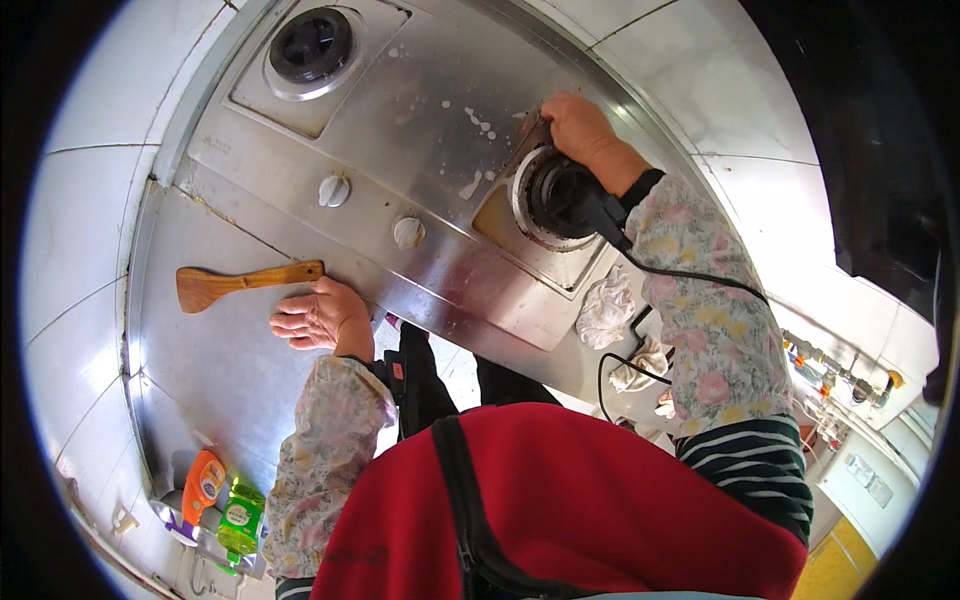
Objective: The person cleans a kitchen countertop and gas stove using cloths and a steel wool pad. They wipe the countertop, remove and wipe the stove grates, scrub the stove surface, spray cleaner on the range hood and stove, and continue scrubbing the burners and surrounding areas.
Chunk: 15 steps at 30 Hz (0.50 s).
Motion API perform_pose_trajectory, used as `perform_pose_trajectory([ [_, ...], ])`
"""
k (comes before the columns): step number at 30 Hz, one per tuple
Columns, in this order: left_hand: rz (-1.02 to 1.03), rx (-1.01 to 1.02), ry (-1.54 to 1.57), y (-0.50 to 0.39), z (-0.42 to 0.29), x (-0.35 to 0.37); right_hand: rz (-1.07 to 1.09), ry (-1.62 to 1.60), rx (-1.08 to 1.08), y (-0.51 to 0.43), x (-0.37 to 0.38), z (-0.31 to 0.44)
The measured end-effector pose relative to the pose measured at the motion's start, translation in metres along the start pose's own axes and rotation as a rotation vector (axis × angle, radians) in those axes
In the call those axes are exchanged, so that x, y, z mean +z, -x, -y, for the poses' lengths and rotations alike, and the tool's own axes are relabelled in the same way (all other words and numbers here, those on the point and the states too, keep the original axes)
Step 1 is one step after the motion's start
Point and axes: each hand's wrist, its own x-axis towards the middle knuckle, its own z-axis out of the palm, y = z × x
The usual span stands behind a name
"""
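Observation:
My right hand [583, 129] is at the back corner of the right burner recess [502, 221] on a stainless steel gas cooktop [405, 142]. Its fingers curl down and are slightly blurred; whatever may be under them is hidden. Below the wrist is the black burner [551, 195] in its metal ring. White splashes [480, 122] dot the steel left of this hand. My left hand [319, 315] rests on the steel counter, fingers loosely apart and holding nothing. The handle end of a wooden spatula [247, 281] lies right beside its thumb.
A second burner [311, 45] sits at the far left. Two control knobs, a left one [334, 191] and a right one [409, 232], stand along the front. Crumpled cloths [606, 307] lie right, near a black cable [694, 276]. An orange bottle [204, 480] and green bottle [241, 517] stand lower left.

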Motion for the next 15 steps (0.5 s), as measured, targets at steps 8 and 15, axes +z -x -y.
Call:
perform_pose_trajectory([
  [8,0.006,0.002,-0.002,0.000,0.001,0.000,-0.070,0.005,0.363,0.015,-0.012,-0.010],
  [15,0.099,-0.025,0.033,-0.003,0.001,-0.001,0.026,0.113,0.314,-0.024,-0.004,-0.021],
])
